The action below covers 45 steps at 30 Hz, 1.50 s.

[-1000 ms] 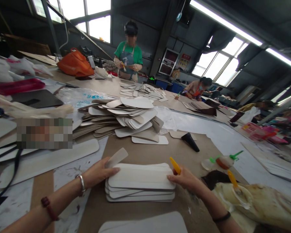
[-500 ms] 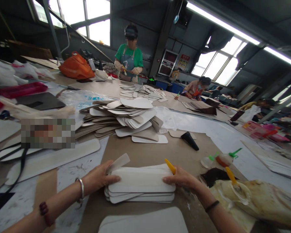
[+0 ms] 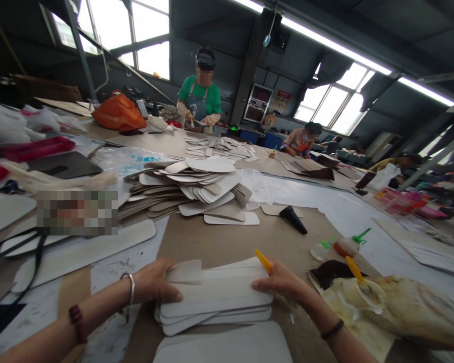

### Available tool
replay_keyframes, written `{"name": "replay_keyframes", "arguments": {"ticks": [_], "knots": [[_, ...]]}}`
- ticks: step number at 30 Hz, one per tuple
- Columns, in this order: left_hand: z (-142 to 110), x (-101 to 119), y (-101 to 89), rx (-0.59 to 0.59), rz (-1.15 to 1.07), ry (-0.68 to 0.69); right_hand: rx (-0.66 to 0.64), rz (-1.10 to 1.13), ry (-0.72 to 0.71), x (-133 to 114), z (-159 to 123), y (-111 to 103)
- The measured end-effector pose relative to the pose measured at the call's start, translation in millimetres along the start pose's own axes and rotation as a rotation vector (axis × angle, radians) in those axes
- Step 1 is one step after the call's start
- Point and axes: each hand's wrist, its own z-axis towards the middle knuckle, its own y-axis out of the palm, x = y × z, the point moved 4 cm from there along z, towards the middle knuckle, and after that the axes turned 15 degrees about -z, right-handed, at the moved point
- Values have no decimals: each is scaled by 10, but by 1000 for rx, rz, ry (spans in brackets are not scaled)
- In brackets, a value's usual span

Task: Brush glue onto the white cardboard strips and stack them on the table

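A stack of white rounded strips (image 3: 215, 297) lies in front of me on brown paper. My left hand (image 3: 155, 282) grips its left end, thumb on top, with a small loose strip (image 3: 183, 271) under the fingers. My right hand (image 3: 282, 282) presses on the right end while pinching a yellow-handled tool (image 3: 263, 261). The stack is fanned and tilted toward me.
A big heap of white and tan pieces (image 3: 189, 189) sits behind. A black cone (image 3: 293, 219), glue bottles (image 3: 344, 247) and a messy glue rag (image 3: 397, 310) lie right. A large white sheet (image 3: 227, 348) lies near me. Other people work at the far table.
Both hands have pulled the stack a little toward me and its layers have slid apart. The small loose strip in my left hand has dropped flat onto the stack.
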Motion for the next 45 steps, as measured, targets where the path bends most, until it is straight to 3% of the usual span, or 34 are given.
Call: {"name": "replay_keyframes", "arguments": {"ticks": [9, 13, 18, 24, 30, 35, 38, 45], "knots": [[-205, 61, 47, -58, 39, 78, 105, -161, 57, -162, -112, -79], [-271, 167, 14, 38, 112, 141, 175, -228, 51, -269, -212, -165], [-307, 348, -56, 165, 315, 381, 397, -367, -57, -284, -223, -176], [-235, 143, 22, 176, 379, 434, 467, -486, -131, -79, -178, 24], [-217, -113, 47, 281, 375, 608, 547, -518, -137, 33, -274, 34], [-187, -265, 61, 299, 415, 673, 588, -548, -172, 87, -401, 32], [-160, -348, 56, 323, 417, 651, 627, -564, -217, 59, -498, 41], [-150, -342, 69, 238, 359, 545, 656, -609, -301, -45, -577, 122]]}}
